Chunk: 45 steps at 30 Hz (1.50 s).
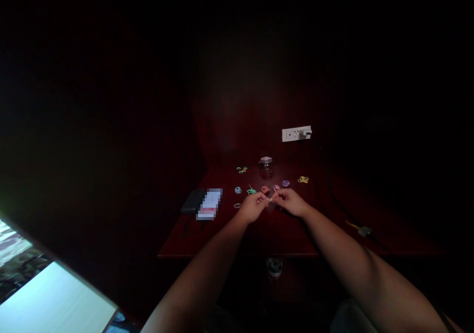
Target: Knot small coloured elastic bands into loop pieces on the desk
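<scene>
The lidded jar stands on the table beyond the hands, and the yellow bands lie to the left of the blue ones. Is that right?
Not quite: in the head view, the yellow bands lie to the right of the blue ones. The lidded jar does stand on the table beyond the hands.

Phone [209, 204]: screen pixelated, illegible. Right arm [344, 244]: cut off, lower right. Pale panel [55, 301]: cropped, lower left corner.
</scene>
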Each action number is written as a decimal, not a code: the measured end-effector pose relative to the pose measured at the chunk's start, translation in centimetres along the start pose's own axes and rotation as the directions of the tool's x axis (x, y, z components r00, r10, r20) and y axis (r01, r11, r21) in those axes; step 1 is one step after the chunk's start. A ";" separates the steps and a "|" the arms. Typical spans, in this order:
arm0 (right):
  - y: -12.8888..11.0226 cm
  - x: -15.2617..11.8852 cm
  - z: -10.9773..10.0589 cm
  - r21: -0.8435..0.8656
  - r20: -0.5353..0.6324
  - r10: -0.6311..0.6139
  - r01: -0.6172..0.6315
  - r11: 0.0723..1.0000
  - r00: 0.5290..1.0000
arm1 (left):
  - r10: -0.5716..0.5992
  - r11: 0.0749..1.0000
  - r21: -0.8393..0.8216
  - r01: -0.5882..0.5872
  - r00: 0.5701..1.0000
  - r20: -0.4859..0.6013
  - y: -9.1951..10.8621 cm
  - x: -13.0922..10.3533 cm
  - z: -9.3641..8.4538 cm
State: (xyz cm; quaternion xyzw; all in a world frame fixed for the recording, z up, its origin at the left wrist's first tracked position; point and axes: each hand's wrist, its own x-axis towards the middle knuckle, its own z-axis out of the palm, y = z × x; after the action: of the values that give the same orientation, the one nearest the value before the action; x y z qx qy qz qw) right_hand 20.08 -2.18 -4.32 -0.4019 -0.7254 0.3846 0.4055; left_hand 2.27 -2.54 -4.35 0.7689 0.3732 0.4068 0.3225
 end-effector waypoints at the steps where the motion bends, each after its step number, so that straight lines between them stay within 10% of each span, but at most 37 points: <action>1: 0.0 0.0 0.0 -0.001 -0.003 -0.002 0.002 1.000 1.000 | 0.000 1.000 0.010 0.000 1.000 0.005 0.1 0.0 0.0; 45: 0.9 0.1 0.1 -0.059 0.059 -0.033 0.036 0.998 0.998 | -0.023 0.993 -0.115 0.022 1.000 -0.005 -0.2 -0.2 0.3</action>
State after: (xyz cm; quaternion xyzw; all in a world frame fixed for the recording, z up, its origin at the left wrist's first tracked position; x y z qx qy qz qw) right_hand 20.24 -1.81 -5.12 -0.3898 -0.7549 0.3672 0.3786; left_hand 2.42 -2.62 -4.75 0.7436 0.3587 0.4262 0.3697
